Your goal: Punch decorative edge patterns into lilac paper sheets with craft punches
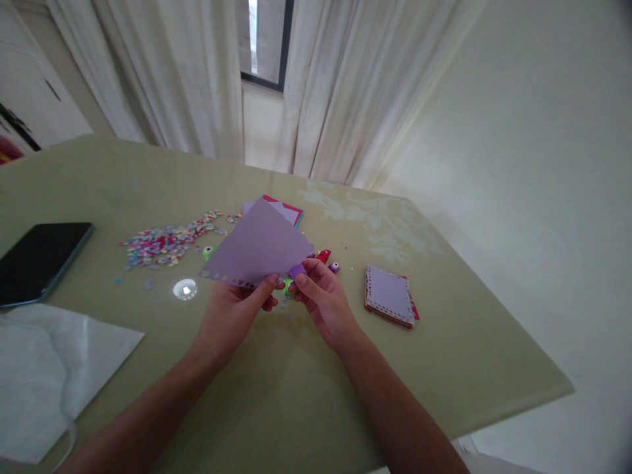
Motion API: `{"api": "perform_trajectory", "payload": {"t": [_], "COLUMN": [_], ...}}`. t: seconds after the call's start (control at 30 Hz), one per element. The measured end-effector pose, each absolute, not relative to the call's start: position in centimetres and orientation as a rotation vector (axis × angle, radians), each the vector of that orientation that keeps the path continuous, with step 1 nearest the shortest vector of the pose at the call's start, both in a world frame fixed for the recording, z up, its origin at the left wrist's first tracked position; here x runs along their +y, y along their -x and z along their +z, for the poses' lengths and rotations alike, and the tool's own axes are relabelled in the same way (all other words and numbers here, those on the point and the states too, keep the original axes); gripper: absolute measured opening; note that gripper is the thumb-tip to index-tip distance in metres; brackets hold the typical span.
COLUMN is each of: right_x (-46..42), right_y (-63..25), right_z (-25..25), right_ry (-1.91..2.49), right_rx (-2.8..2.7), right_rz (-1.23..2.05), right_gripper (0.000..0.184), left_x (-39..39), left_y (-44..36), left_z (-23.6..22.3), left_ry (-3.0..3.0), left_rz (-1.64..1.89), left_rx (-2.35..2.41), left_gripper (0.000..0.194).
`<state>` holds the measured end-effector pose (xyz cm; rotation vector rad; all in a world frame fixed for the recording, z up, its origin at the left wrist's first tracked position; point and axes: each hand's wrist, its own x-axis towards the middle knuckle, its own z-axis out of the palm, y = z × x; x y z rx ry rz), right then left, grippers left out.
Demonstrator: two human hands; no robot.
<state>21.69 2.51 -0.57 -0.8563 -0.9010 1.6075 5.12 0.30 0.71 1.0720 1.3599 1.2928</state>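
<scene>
A sheet of purple paper [261, 240] is raised above the table, tilted, with a row of punched holes along its near edge. My left hand [234, 309] pinches that edge between thumb and fingers. At the sheet's right corner, my right hand [323, 299] is closed on a small purple craft punch [297, 270], partly hidden by the fingers. Whether the paper sits inside the punch cannot be made out. Behind and below the hands lie more small punches: a green one [208, 251], a red one [324, 255] and another purple one [334, 267].
Punched paper bits [162, 243] are heaped left of the hands. Coloured sheets [291, 214] lie behind the raised paper. A stack of hole-edged paper [391, 293] rests at right. A tablet-like black device [44, 260] and a white face mask [29, 388] occupy the left side.
</scene>
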Motion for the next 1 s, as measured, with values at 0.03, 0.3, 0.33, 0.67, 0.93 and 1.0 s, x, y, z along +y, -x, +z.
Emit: {"api": "perform_trajectory", "payload": {"t": [0.03, 0.3, 0.33, 0.67, 0.93, 1.0], "right_x": [2.5, 2.5, 2.6, 2.6, 2.5, 2.5], "right_y": [-21.7, -22.0, -22.1, -22.3, -22.0, -21.9], "right_z": [-0.5, 0.0, 0.0, -0.8, -0.4, -0.3], "right_ry": [0.856, 0.9, 0.913, 1.006, 1.025, 1.031], "right_rx": [-0.911, -0.954, -0.969, -1.066, -1.032, -1.01], "right_rz": [1.606, 1.59, 1.586, 1.536, 1.58, 1.584], "right_gripper": [0.042, 0.036, 0.036, 0.042, 0.048, 0.049], "left_x": [0.3, 0.2, 0.2, 0.2, 0.3, 0.4], "left_y": [-5.2, -5.4, -5.4, -5.3, -5.3, -5.3], "left_z": [0.8, 1.7, 1.7, 0.8, 0.6, 0.3], "left_ry": [-1.085, -1.149, -1.156, -1.205, -1.229, -1.225], "left_rz": [1.287, 1.241, 1.231, 1.171, 1.155, 1.153], "left_rx": [1.368, 1.353, 1.351, 1.347, 1.344, 1.338], "left_gripper": [0.026, 0.026, 0.027, 0.028, 0.026, 0.025]}}
